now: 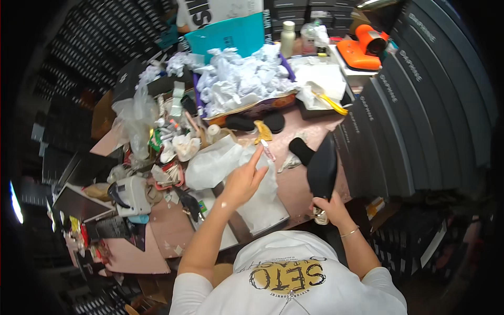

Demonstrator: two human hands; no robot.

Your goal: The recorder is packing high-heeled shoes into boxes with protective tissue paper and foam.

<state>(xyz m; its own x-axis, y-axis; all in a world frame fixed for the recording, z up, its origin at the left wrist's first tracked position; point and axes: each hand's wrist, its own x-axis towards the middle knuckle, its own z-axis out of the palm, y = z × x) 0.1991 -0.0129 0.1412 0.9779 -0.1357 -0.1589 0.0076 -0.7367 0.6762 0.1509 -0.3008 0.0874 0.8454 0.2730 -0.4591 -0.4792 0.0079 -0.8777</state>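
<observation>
My left hand [244, 181] is stretched over white wrapping paper [226, 163] on the pink worktable [294, 184], fingers pinching a small pinkish tube-like item [267, 149]. My right hand [328, 207] grips the heel of a black high-heeled shoe [321, 168], held upright at the table's right edge. A black insole piece [300, 149] lies on the table just left of the shoe.
A box heaped with crumpled white paper [241, 79] stands at the back. Small bottles, tools and a white tape dispenser [134, 195] clutter the left. An orange device [362, 50] sits far right. Stacked dark shoe boxes [420, 105] wall the right side.
</observation>
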